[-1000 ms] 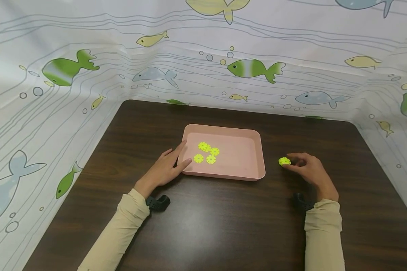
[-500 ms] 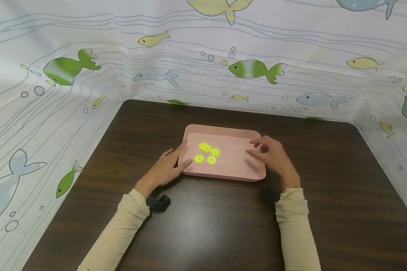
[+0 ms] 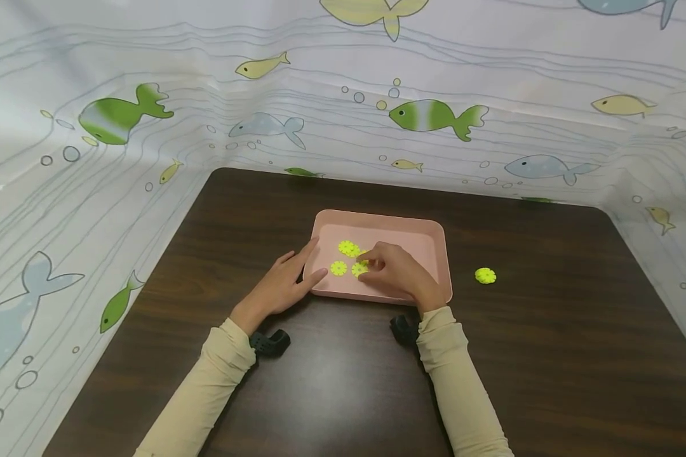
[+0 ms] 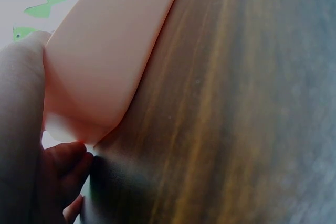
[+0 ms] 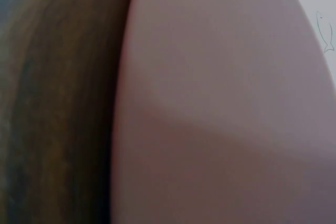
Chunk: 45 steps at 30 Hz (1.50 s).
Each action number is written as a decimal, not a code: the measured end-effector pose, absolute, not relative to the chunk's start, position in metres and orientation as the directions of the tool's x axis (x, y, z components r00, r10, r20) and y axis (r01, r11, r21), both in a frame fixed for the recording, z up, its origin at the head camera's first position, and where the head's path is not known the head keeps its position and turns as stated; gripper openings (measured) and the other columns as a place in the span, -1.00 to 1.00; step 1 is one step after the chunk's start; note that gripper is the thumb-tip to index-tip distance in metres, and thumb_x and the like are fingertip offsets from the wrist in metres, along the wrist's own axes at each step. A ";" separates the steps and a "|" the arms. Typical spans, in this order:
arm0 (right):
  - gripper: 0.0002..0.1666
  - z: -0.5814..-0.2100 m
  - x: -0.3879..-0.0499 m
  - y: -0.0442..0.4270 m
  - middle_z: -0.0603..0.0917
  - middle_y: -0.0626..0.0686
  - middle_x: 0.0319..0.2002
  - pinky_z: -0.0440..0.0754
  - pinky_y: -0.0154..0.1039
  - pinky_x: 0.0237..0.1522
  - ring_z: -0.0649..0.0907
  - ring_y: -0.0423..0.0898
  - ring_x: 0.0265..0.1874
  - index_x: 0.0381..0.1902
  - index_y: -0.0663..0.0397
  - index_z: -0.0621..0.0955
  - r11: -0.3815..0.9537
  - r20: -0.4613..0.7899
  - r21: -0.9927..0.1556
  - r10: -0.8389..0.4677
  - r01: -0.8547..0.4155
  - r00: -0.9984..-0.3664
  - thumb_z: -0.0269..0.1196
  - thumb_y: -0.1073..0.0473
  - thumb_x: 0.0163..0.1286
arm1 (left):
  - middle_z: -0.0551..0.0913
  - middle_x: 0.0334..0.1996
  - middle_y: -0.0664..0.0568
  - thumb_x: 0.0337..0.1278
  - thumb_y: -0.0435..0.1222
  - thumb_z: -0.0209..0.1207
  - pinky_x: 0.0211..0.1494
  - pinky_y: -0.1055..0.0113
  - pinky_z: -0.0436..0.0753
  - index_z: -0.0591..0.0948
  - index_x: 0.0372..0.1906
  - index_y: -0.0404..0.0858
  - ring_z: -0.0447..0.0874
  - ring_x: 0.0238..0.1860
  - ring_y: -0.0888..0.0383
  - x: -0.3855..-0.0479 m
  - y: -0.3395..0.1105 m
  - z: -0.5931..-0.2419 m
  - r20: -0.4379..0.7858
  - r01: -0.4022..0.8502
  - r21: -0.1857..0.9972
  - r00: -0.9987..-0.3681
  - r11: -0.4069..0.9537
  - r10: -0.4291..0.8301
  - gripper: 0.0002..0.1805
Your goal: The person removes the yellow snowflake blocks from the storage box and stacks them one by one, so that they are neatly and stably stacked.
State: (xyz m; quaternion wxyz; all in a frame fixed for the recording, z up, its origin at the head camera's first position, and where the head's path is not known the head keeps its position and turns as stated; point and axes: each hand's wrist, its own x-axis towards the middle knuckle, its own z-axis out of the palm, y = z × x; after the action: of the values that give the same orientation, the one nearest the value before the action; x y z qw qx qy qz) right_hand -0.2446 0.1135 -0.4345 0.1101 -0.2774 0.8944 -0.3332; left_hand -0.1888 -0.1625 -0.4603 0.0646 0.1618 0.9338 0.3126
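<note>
A shallow pink tray lies on the dark table, with several yellow flower-shaped discs in its left half. At the tray's left side, my left hand holds the rim, thumb over the front corner and fingers along the outer wall, as the left wrist view shows with the tray wall. Over the discs reaches my right hand, thumb and index finger apart around a disc near the tray's middle, partly hiding it. Whether they touch the disc cannot be told. The right wrist view shows only the tray's wall.
To the right of the tray, a small stack of yellow flower-shaped discs sits on the wood-grain table. A white fish-patterned sheet stands around the table's back and sides. Dark straps are on both wrists.
My right hand has let go of the disc stack at the right and moved left over the tray to the discs there. The left hand has stayed on the tray.
</note>
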 end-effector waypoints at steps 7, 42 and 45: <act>-0.58 -0.435 -0.245 0.112 0.59 0.02 -0.32 0.55 -0.22 -0.21 0.52 -0.07 -0.32 0.08 0.14 0.78 0.646 -0.033 -0.619 -0.589 -0.446 -0.807 0.53 0.19 0.27 | 0.16 0.61 -0.03 0.51 0.26 -0.08 0.67 -0.04 -0.07 -0.06 0.71 -0.01 0.24 0.56 -0.05 -0.190 -0.163 -0.458 -0.031 0.253 0.601 -0.941 0.758 0.338 -0.11; -0.66 -0.416 -0.243 0.176 0.67 0.13 -0.22 0.46 -0.26 -0.46 0.55 -0.03 -0.42 -0.03 0.27 0.78 0.626 0.216 -0.627 -0.431 -0.463 -0.876 0.52 0.28 0.24 | 0.18 0.61 -0.03 0.53 0.25 -0.08 0.67 0.01 -0.07 -0.07 0.71 -0.03 0.31 0.53 -0.03 -0.188 -0.164 -0.458 0.002 0.291 0.596 -0.933 0.748 0.361 -0.11; -0.65 -0.413 -0.239 0.204 0.64 0.16 -0.26 0.45 -0.29 -0.44 0.53 -0.01 -0.40 -0.03 0.32 0.76 0.653 0.252 -0.612 -0.372 -0.445 -0.893 0.52 0.31 0.24 | 0.17 0.61 -0.03 0.52 0.25 -0.08 0.67 0.01 -0.08 -0.08 0.71 -0.01 0.30 0.54 -0.02 -0.188 -0.164 -0.459 -0.006 0.284 0.597 -0.934 0.751 0.357 -0.11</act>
State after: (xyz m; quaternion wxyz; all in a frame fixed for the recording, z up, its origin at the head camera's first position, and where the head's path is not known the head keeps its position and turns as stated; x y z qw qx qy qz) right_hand -0.2395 0.2045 -0.4132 -0.0521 -0.2251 0.9078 -0.3501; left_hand -0.1880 -0.1639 -0.4590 0.0597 0.1717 0.9337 0.3086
